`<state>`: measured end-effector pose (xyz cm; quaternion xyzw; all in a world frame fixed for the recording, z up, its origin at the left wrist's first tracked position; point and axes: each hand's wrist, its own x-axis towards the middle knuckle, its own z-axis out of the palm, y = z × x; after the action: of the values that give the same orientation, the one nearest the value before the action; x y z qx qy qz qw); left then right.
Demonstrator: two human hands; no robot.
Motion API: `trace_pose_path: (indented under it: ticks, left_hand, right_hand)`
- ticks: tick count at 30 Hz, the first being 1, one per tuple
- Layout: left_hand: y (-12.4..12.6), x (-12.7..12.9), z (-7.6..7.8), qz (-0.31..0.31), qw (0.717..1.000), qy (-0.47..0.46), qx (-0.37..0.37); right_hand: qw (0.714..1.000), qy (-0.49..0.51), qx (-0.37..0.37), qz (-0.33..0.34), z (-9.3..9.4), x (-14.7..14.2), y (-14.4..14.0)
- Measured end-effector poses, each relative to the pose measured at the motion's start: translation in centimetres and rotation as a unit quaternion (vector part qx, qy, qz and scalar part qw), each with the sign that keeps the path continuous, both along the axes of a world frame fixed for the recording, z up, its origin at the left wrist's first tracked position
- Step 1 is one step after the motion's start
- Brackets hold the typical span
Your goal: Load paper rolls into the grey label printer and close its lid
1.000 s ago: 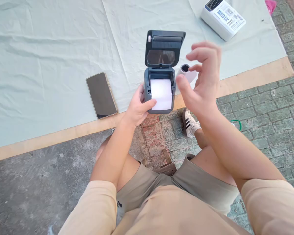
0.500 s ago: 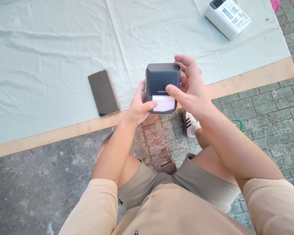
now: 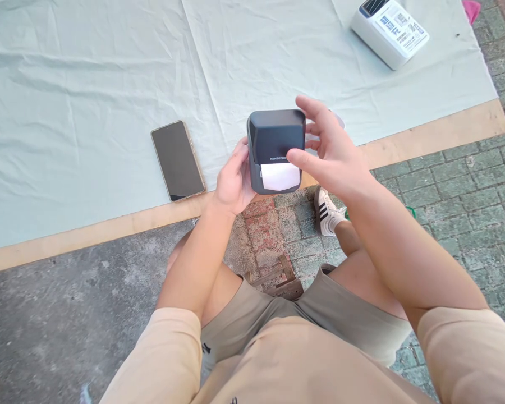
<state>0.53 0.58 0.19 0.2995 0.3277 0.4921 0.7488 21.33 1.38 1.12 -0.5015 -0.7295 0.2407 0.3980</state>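
A dark label printer (image 3: 278,132) with "NIIMBOT" lettering sits between my hands, above the table's near edge. White label paper (image 3: 280,177) sticks out of the slot below the lettering. My left hand (image 3: 234,182) is closed around the printer's left side; some of its fingers are hidden behind. At the other side, my right hand (image 3: 330,148) has its fingers spread along the printer's right edge. Its thumb lies over the front near the lettering; whether it presses there I cannot tell. A smartphone (image 3: 178,161) with a dark screen lies left of my left hand.
Pale cloth (image 3: 109,84) covers the table, whose wooden edge (image 3: 437,132) shows along the front. A white device with printed stickers (image 3: 390,33) lies at the back right. A pale item (image 3: 339,119) is partly hidden behind my right hand. Brick paving (image 3: 458,185) lies below.
My left thumb has moved off the label paper to the printer's left side. The printer has shifted slightly left, and the fingers of my right hand are more spread.
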Motion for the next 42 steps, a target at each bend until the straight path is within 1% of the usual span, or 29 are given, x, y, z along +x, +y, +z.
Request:
trace_pose_path:
  ticks: [3, 5, 8, 10, 12, 15, 18, 20, 22, 24, 27, 29, 30, 32, 33, 35, 36, 37, 38, 39, 40, 42]
  left_hand:
    - [0.3, -0.1, -0.4, -0.001, 1.000, 0.009, -0.005]
    - [0.5, 0.0, -0.6, -0.006, 1.000, 0.005, -0.013]
    - [0.6, 0.0, -0.5, -0.009, 1.000, 0.004, -0.018]
    - [0.5, 0.0, -0.4, -0.027, 1.000, 0.006, -0.008]
    - [0.2, -0.1, -0.3, -0.044, 0.999, 0.012, 0.007]
    - [-0.1, -0.1, -0.2, -0.037, 0.999, 0.025, 0.015]
    - [-0.3, -0.2, -0.2, -0.034, 0.999, 0.032, 0.022]
    - [-0.5, -0.2, -0.3, -0.056, 0.997, 0.038, 0.032]
    - [-0.5, -0.2, -0.4, -0.080, 0.995, 0.047, 0.045]
    - [-0.5, -0.3, -0.7, -0.097, 0.991, 0.057, 0.066]
    - [-0.5, -0.4, -1.0, -0.116, 0.987, 0.069, 0.089]
    - [-0.5, -0.4, -1.0, -0.122, 0.986, 0.073, 0.085]
    - [-0.5, -0.4, -1.0, -0.119, 0.987, 0.074, 0.078]
    - [-0.4, -0.4, -0.9, -0.103, 0.990, 0.071, 0.061]
    - [-0.4, -0.3, -0.9, -0.089, 0.992, 0.067, 0.053]
    - [-0.3, -0.3, -0.8, -0.062, 0.996, 0.057, 0.038]
    - [-0.2, -0.3, -0.7, -0.050, 0.997, 0.050, 0.031]
    - [0.0, -0.4, -0.7, -0.040, 0.998, 0.042, 0.024]
    - [0.1, -0.4, -0.7, -0.033, 0.999, 0.034, 0.016]
    - [0.2, -0.4, -0.6, -0.029, 0.999, 0.027, 0.011]
    - [0.2, -0.5, -0.6, -0.028, 0.999, 0.022, 0.007]
    - [0.3, -0.5, -0.6, -0.029, 0.999, 0.020, 0.004]
  right_hand:
    - [0.999, -0.006, -0.032, 0.038, 1.2, 0.4, -0.2]
    - [0.999, -0.015, -0.031, 0.023, 1.7, 0.5, -0.3]
    - [0.999, 0.006, 0.011, -0.038, 2.0, 0.1, -0.4]
    - [0.996, 0.038, 0.042, -0.065, 2.3, -0.4, -0.5]
    - [0.994, 0.064, 0.059, -0.065, 2.8, -1.0, -0.6]
    - [0.995, 0.056, 0.069, -0.045, 3.6, -1.4, -0.8]
    - [0.997, -0.017, 0.071, -0.032, 3.9, -1.1, -0.6]
    - [0.994, -0.091, 0.066, -0.015, 3.9, -0.6, -0.4]
    - [0.984, -0.167, 0.055, 0.000, 4.2, -0.3, -0.4]
    - [0.969, -0.245, 0.021, 0.004, 5.1, -0.3, -0.7]
    - [0.934, -0.350, -0.073, 0.009, 7.3, -0.7, -1.4]
    - [0.919, -0.376, -0.114, 0.007, 8.6, -1.0, -1.8]
    - [0.922, -0.369, -0.116, 0.001, 9.1, -1.1, -1.9]
    - [0.945, -0.307, -0.110, -0.007, 9.7, -1.0, -2.0]
    - [0.963, -0.247, -0.104, -0.010, 9.8, -0.8, -2.0]
    - [0.992, -0.078, -0.091, -0.028, 9.8, 0.1, -1.6]
    - [0.994, 0.026, -0.092, -0.045, 9.6, 0.7, -1.3]
    - [0.984, 0.131, -0.099, -0.067, 9.1, 1.6, -0.8]
    - [0.962, 0.230, -0.109, -0.095, 8.5, 2.5, -0.2]
    - [0.931, 0.316, -0.143, -0.114, 7.7, 3.6, 0.4]
    - [0.901, 0.376, -0.164, -0.140, 6.7, 4.8, 1.1]
    - [0.851, 0.446, -0.206, -0.188, 4.3, 7.0, 2.4]
